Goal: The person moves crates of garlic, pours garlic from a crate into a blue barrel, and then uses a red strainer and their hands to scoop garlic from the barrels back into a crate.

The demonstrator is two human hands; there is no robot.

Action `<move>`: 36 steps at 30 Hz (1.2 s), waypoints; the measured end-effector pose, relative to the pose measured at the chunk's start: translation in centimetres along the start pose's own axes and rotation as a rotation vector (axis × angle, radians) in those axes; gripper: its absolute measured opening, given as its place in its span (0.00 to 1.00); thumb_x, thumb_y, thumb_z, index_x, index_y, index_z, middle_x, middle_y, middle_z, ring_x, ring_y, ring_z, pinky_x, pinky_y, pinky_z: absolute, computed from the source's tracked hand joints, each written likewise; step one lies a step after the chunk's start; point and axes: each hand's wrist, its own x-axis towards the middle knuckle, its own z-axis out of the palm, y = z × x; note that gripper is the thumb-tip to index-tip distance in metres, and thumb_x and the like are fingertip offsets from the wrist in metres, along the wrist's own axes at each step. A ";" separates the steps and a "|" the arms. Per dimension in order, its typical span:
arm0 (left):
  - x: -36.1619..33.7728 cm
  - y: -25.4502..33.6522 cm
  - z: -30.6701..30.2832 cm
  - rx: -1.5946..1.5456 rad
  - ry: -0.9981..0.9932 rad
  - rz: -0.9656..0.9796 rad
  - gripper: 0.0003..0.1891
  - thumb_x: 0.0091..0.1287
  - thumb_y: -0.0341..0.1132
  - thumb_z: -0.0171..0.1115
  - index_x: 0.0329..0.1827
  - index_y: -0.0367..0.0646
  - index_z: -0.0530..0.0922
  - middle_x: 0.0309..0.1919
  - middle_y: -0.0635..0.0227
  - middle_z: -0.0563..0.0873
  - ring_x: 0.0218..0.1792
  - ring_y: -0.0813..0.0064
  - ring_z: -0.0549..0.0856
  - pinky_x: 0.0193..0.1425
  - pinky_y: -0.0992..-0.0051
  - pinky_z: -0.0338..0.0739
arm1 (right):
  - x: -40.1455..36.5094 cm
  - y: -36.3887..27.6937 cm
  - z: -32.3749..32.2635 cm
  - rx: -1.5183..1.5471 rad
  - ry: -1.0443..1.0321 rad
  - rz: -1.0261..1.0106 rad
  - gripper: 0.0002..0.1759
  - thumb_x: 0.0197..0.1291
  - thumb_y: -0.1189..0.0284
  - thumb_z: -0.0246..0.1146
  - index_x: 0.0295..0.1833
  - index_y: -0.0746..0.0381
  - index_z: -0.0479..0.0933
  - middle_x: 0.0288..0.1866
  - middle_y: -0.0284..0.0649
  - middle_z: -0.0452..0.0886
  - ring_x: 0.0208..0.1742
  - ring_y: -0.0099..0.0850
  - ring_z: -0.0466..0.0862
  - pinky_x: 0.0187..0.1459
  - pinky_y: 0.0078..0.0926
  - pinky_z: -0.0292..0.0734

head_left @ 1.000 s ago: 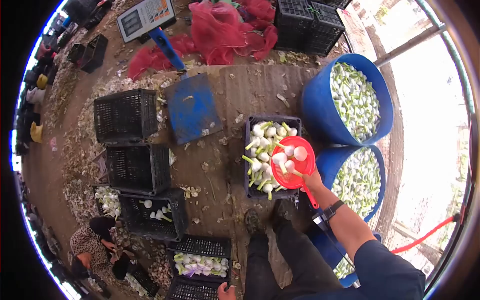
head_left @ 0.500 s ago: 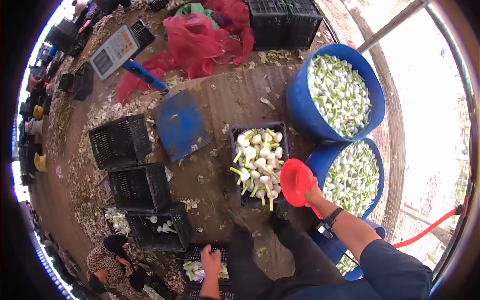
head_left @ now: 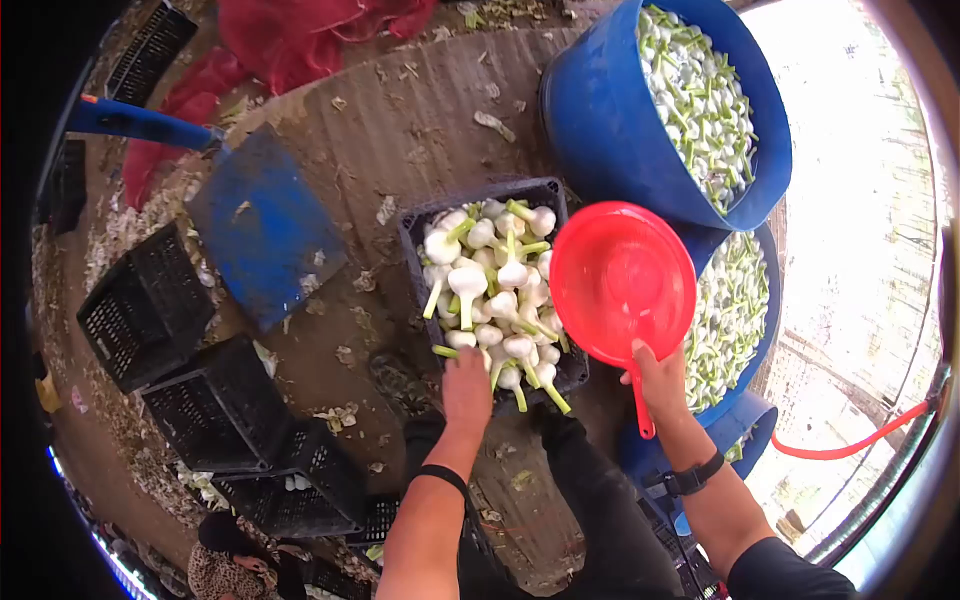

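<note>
A bright red plastic dipper point(head_left: 622, 282) with a round bowl is in my right hand point(head_left: 660, 382), which is closed around its handle. Its bowl overlaps the right edge of a black crate point(head_left: 410, 245) and looks empty. White garlic bulbs point(head_left: 467, 282) with short green stems fill that crate. At the crate's near edge, my left hand point(head_left: 467, 388) reaches in with fingers stretched toward the bulbs, its fingertips right at one of them.
Blue tubs point(head_left: 590, 120) full of small trimmed garlic stand on the right. To the left are a blue scale platform point(head_left: 268, 225) and several black crates point(head_left: 150, 305). A person point(head_left: 225, 565) sits at lower left. Red netting point(head_left: 300, 40) lies at the back.
My left hand has moved up from the lower crates to the garlic-filled crate. The view has tilted down and closer, and the dipper now shows its bowl more fully.
</note>
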 end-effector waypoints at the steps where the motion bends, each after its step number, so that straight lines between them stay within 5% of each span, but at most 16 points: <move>1: -1.4 0.9 0.3 -0.011 -0.014 0.002 0.30 0.56 0.33 0.71 0.62 0.39 0.71 0.60 0.58 0.71 0.51 0.56 0.78 0.53 0.59 0.78 | 0.3 -0.8 1.1 -0.097 -0.032 -0.030 0.26 0.64 0.78 0.59 0.66 0.68 0.63 0.48 0.44 0.80 0.33 0.31 0.84 0.33 0.26 0.84; 2: -2.9 2.4 0.3 -0.106 -0.113 0.022 0.29 0.56 0.33 0.70 0.61 0.39 0.71 0.59 0.57 0.72 0.51 0.56 0.78 0.52 0.60 0.79 | 1.2 -0.7 2.6 -0.108 -0.033 -0.021 0.26 0.64 0.78 0.59 0.66 0.68 0.63 0.48 0.44 0.80 0.33 0.31 0.84 0.33 0.26 0.84; 4: -4.9 3.2 -0.4 -0.205 -0.210 0.037 0.28 0.56 0.34 0.70 0.61 0.40 0.72 0.59 0.57 0.72 0.51 0.56 0.79 0.50 0.61 0.79 | 2.7 -0.5 5.0 -0.535 0.042 -0.653 0.36 0.63 0.79 0.60 0.75 0.66 0.54 0.63 0.51 0.73 0.57 0.43 0.80 0.57 0.34 0.79; 5: -5.5 2.9 -0.9 -0.266 -0.228 -0.035 0.27 0.57 0.34 0.69 0.60 0.41 0.72 0.59 0.57 0.73 0.50 0.57 0.80 0.50 0.61 0.80 | 2.5 -1.2 5.0 -0.730 -0.149 -0.578 0.44 0.60 0.81 0.59 0.79 0.63 0.45 0.74 0.54 0.60 0.74 0.51 0.64 0.71 0.38 0.64; 11: -2.6 3.7 -2.6 -0.262 -0.041 0.020 0.21 0.61 0.34 0.64 0.57 0.42 0.74 0.59 0.58 0.76 0.49 0.58 0.82 0.48 0.61 0.79 | -1.3 1.5 -1.3 -0.926 -0.054 -0.276 0.46 0.57 0.84 0.57 0.79 0.63 0.44 0.75 0.56 0.58 0.74 0.55 0.62 0.71 0.41 0.63; 13: -0.8 6.3 -1.0 -0.072 -0.086 0.357 0.18 0.63 0.34 0.58 0.56 0.43 0.77 0.56 0.62 0.78 0.50 0.61 0.81 0.47 0.63 0.78 | -1.9 3.6 -3.8 -0.960 0.067 -0.378 0.48 0.55 0.83 0.57 0.80 0.56 0.44 0.76 0.57 0.57 0.70 0.57 0.67 0.65 0.45 0.71; 17: 0.9 9.8 4.1 0.034 -0.004 0.604 0.15 0.63 0.34 0.55 0.50 0.45 0.82 0.53 0.66 0.79 0.53 0.64 0.78 0.51 0.64 0.76 | -1.9 5.7 -6.6 -0.933 0.088 -0.453 0.49 0.56 0.83 0.59 0.81 0.55 0.42 0.74 0.55 0.61 0.57 0.48 0.80 0.51 0.41 0.80; 19: 2.4 10.7 4.6 0.099 -0.128 0.619 0.11 0.61 0.34 0.56 0.42 0.46 0.85 0.50 0.69 0.79 0.56 0.66 0.74 0.56 0.64 0.72 | -3.0 4.2 -6.8 -0.440 0.056 0.159 0.49 0.59 0.83 0.60 0.81 0.55 0.41 0.69 0.51 0.69 0.42 0.33 0.83 0.35 0.28 0.82; 22: 2.3 10.8 4.7 0.059 -0.190 0.625 0.10 0.60 0.35 0.57 0.39 0.47 0.87 0.48 0.70 0.79 0.56 0.66 0.74 0.56 0.66 0.72 | -3.5 7.6 -9.3 -0.296 0.102 0.234 0.47 0.62 0.82 0.60 0.81 0.56 0.41 0.63 0.47 0.73 0.33 0.23 0.79 0.24 0.17 0.77; 27: 3.9 11.7 1.7 -0.097 -0.151 0.495 0.09 0.60 0.35 0.59 0.39 0.43 0.84 0.43 0.65 0.81 0.49 0.63 0.78 0.51 0.62 0.75 | -4.2 9.5 -12.5 -0.085 0.058 0.192 0.42 0.62 0.82 0.59 0.78 0.59 0.47 0.56 0.44 0.76 0.29 0.23 0.79 0.22 0.18 0.77; 30: 6.6 12.3 -4.6 -0.331 0.056 0.370 0.08 0.57 0.32 0.61 0.38 0.41 0.81 0.39 0.61 0.82 0.42 0.59 0.80 0.48 0.60 0.77 | -4.8 9.8 -13.7 0.019 0.083 0.209 0.38 0.63 0.82 0.59 0.76 0.62 0.50 0.51 0.42 0.78 0.26 0.23 0.78 0.22 0.19 0.77; 32: 9.5 11.4 -8.9 -0.361 0.407 0.443 0.09 0.56 0.28 0.62 0.40 0.39 0.79 0.39 0.60 0.82 0.40 0.57 0.80 0.47 0.60 0.76 | -5.0 9.9 -14.3 0.065 0.116 0.218 0.35 0.63 0.81 0.59 0.74 0.64 0.53 0.49 0.41 0.78 0.26 0.23 0.78 0.22 0.20 0.77; 36: 16.4 6.8 -11.7 0.134 0.510 0.286 0.17 0.57 0.27 0.58 0.51 0.41 0.79 0.51 0.66 0.80 0.48 0.65 0.78 0.48 0.64 0.73 | -5.3 10.0 -15.0 0.101 0.132 0.239 0.32 0.63 0.80 0.59 0.71 0.64 0.57 0.48 0.41 0.78 0.27 0.23 0.79 0.22 0.20 0.77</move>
